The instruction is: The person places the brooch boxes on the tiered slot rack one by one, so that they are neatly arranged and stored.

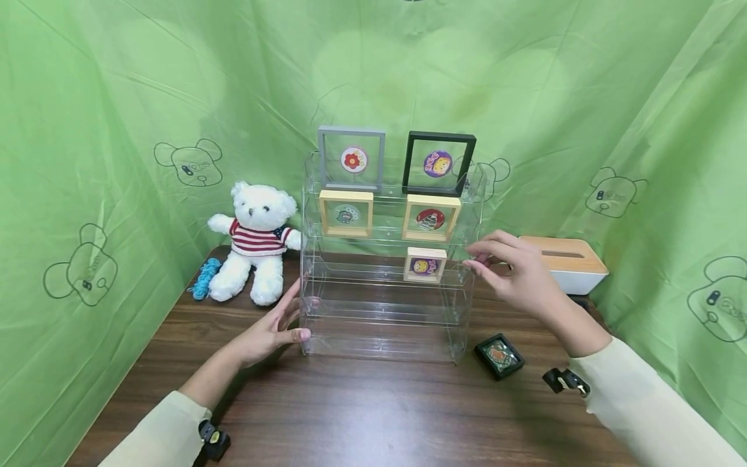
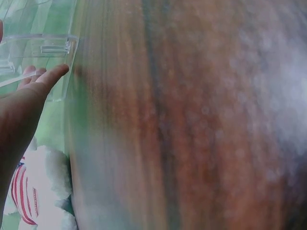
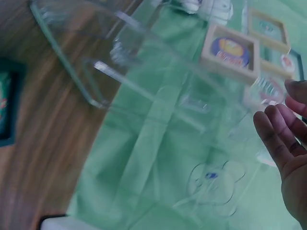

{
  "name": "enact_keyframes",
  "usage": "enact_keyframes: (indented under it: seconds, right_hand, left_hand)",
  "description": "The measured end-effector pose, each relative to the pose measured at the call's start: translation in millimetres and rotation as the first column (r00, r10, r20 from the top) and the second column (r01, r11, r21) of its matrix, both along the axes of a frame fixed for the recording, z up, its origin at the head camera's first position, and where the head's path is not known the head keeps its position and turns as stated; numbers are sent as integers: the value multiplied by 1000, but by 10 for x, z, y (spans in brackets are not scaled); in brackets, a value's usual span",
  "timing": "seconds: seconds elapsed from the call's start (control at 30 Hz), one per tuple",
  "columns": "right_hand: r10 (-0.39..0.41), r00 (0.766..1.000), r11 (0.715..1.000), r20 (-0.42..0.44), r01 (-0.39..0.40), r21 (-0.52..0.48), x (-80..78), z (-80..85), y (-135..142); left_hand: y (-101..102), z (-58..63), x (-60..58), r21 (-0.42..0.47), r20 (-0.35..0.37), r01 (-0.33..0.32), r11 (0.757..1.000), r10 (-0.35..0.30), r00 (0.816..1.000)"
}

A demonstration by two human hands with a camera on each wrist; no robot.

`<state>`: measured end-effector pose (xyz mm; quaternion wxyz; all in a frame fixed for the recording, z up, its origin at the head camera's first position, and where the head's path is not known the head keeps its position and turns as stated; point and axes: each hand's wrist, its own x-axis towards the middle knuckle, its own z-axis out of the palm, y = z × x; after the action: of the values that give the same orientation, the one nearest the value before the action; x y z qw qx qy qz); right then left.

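Observation:
A clear tiered display rack (image 1: 382,347) stands on the table between my hands. My left hand (image 1: 265,334) holds its left side panel low down, the thumb at the front edge and fingers behind the clear panel. At the rack's right side, my right hand (image 1: 519,269) has thumb and fingertips slightly apart with nothing between them, right by the panel edge. Nearest to it, a small wooden frame (image 1: 425,264) with a purple badge stands on the middle tier. Above are two larger wooden frames, one with a red badge (image 1: 430,219), plus a grey frame (image 1: 352,184) and a black frame (image 1: 408,162).
A small black frame (image 1: 499,356) lies flat on the table (image 1: 373,415), right of the rack. Behind my right hand is a white tissue box (image 1: 574,256) with a wooden lid. A white teddy bear (image 1: 257,220) and blue yarn (image 1: 204,279) sit at the left.

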<state>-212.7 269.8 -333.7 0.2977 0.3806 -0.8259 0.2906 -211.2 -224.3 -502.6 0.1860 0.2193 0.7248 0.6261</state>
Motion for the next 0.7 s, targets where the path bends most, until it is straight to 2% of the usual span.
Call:
enact_keyframes:
  seconds: [0.17,0.27,0.37,0.43,0.7]
  right_hand:
    - [-104,993,995,59,103,14,33,-173,262]
    - [-174,977,983,124,165,79,44,-345,443]
    - [-205,954,973,218,175,149,56,-548,614]
    - [-212,931,970,296,163,180,64,-678,715]
    - [-267,804,948,532,120,295,85,-1105,1002]
  left_hand:
    - [5,6,6,7,-2,5,1000,-5,1000]
    - [6,6,4,9,-4,11,1000,-11,1000]
    - [6,6,-1,9,-1,16,1000,-16,1000]
    - [7,7,-7,13,-3,21,1000,-21,1000]
    - [2,-2,-1,26,-18,28,999,-27,999]
